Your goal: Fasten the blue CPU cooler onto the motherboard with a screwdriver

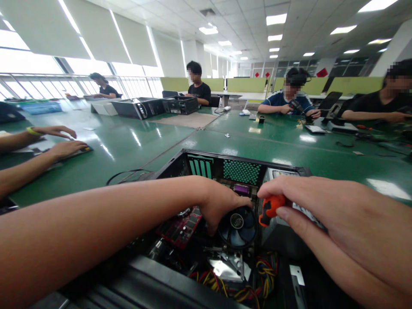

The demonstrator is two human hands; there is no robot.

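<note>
An open black computer case (154, 283) lies in front of me. Inside it, my left hand (220, 206) has its fingers closed on the upper edge of a round black CPU fan (237, 227); some fingertips are hidden behind it. My right hand (309, 206) grips the orange and black handle of a screwdriver (270, 210) above the right side of the case. The shaft of the screwdriver cannot be seen. A red circuit board (183, 227) sits left of the fan. Yellow, red and black cables (267, 268) lie below the fan, beside a shiny metal piece (228, 268).
The case stands on a green table (154, 143). A co-worker's hands (67, 148) rest on the table at left. Other black computer cases (138, 107) stand farther back. Several people sit around the table, one holding a dark power tool (295, 105).
</note>
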